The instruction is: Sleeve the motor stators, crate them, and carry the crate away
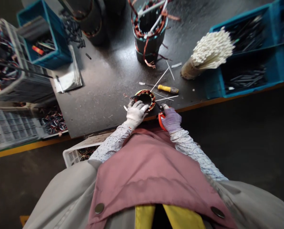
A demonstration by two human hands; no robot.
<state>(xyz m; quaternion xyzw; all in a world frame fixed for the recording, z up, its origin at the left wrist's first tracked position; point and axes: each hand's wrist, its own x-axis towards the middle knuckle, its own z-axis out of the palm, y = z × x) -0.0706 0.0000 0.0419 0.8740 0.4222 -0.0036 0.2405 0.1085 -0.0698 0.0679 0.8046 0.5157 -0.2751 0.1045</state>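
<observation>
Head cam view: the wound ring [153,99] is sitting by the near edge of the counter [101,95], roughly mid-scene, with its dark opening facing up. The left hand [136,114], in a whitish glove, is resting its fingers over the near left part of the rim; can't tell if it's really gripping or just steadying. The right hand [172,119], in a purple glove, is grasping a red-handled cutting tool [161,122] just right of the ring.

Handling-wise, I'm guessing the ring is weighing more than it looks, with a stiff body under those reddish windings. The wires are probably the fragile bit, bending or scraping easily, so I'd be taking hold around the outer wall from opposite sides, keeping off the wires. Gloves might be slipping a little on anything smooth. The white strips [161,78] poking out by it are looking light and stiffish.

As for writing, I'm not making out any brand. The yellow-handled screwdriver [165,88] isn't showing readable text, and the paper pad [70,78] on the left is too blurry to read.
</observation>
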